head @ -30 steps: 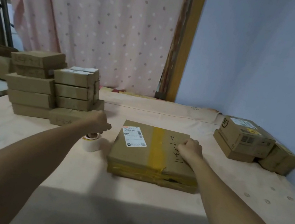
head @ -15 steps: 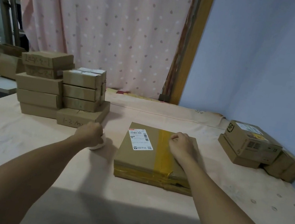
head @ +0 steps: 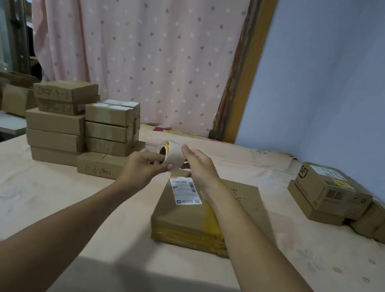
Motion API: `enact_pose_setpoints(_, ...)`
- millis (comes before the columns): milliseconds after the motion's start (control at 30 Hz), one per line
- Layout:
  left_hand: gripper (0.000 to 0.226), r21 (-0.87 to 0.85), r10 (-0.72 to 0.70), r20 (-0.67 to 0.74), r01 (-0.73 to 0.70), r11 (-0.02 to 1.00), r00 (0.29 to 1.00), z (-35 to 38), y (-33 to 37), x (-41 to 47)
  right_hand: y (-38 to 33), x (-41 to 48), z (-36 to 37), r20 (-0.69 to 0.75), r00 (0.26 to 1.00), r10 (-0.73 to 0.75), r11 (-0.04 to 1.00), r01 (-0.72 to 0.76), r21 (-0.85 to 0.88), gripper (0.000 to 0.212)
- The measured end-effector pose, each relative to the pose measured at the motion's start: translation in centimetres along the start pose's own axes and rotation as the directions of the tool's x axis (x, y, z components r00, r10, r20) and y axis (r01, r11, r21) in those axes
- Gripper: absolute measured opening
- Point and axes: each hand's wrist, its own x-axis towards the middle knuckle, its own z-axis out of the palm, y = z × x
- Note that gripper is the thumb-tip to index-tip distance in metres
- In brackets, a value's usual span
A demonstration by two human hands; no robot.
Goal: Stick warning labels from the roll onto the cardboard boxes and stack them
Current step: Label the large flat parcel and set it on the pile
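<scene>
Up above the surface [head: 48,197], the label roll [head: 171,155] is held in the air, over the far edge of a flat cardboard box [head: 198,224]. The left hand [head: 142,166] grips the roll, its fingers [head: 158,159] curled at the open core. The right hand [head: 199,166] lies against the roll's outer side, fingers straight and loose, holding nothing. The box beneath rests on the cloth-covered surface, with a white shipping label [head: 184,191] on top and yellow tape [head: 211,220] running across it. Well to the left stands a stack of boxes [head: 81,128]. More boxes [head: 329,193] sit at the right by the blue wall [head: 351,83]. A dotted pink curtain [head: 141,34] hangs behind.
</scene>
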Motion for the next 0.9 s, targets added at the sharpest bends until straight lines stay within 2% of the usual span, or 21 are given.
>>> enact_pose_setpoints(100, 0.022, 0.039, 0.022, 0.001, -0.022, 0.999, 1.000, 0.6, 0.1, -0.1, -0.1, -0.1, -0.6, -0.056, 0.998, 0.003, 0.998, 0.000, 0.057, 0.024)
enact_pose_setpoints(200, 0.020, 0.104, 0.003, 0.052, -0.009, 0.995, 0.999, 1.4, 1.0, 0.0, 0.2, -0.6, -1.4, -0.077, 0.997, 0.005, 0.996, 0.002, 0.089, 0.018)
enact_pose_setpoints(333, 0.022, 0.040, -0.079, 0.185, 0.073, 0.997, 0.980, 2.1, 1.4, 0.1, 1.1, -1.1, -2.1, -0.135, 0.990, -0.044, 0.996, 0.054, 0.070, 0.020)
enact_pose_setpoints(500, 0.017, -0.115, -0.119, 0.214, 0.146, 0.983, 0.969, 2.7, 1.0, -0.3, 1.9, -1.2, -2.4, -0.160, 0.982, -0.097, 0.995, 0.099, 0.008, 0.022)
enact_pose_setpoints(733, 0.021, -0.183, -0.155, 0.172, 0.187, 0.965, 0.973, 2.9, 0.4, -0.2, 2.9, -1.3, -2.4, -0.137, 0.984, -0.117, 0.988, 0.102, -0.115, 0.033)
enact_pose_setpoints(800, 0.019, -0.150, -0.125, 0.156, 0.149, 0.977, 0.980, 3.1, 0.5, -0.2, 3.1, -1.5, -2.4, -0.160, 0.976, -0.148, 0.970, 0.112, -0.215, 0.040)
enact_pose_setpoints(900, 0.016, -0.017, -0.036, 0.142, 0.038, 0.999, 0.989, 3.5, 1.0, -0.6, 3.2, -1.3, -2.3, -0.179, 0.942, -0.284, 0.912, 0.207, -0.355, 0.043)
